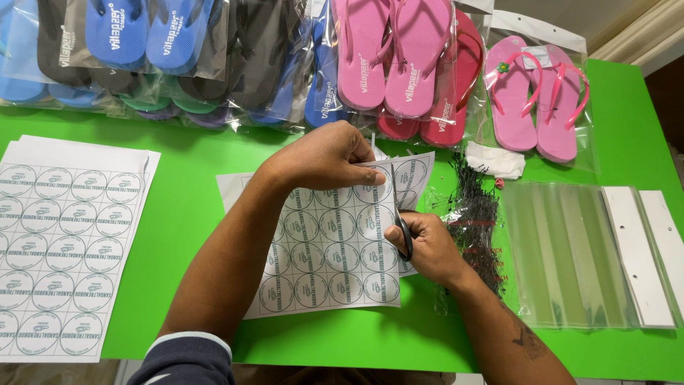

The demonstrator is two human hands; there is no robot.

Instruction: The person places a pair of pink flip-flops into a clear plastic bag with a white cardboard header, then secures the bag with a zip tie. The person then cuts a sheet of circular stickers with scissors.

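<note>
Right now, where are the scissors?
In the head view, the scissors are right of centre in the right hand, cutting up the sticker sheet that the left hand holds on the green table.

Bright green table under even light, pale moulding at the corner

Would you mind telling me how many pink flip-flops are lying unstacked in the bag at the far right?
2: the left pink flip-flop and the right pink flip-flop lie side by side in the clear bag; none seems hidden there.
</note>
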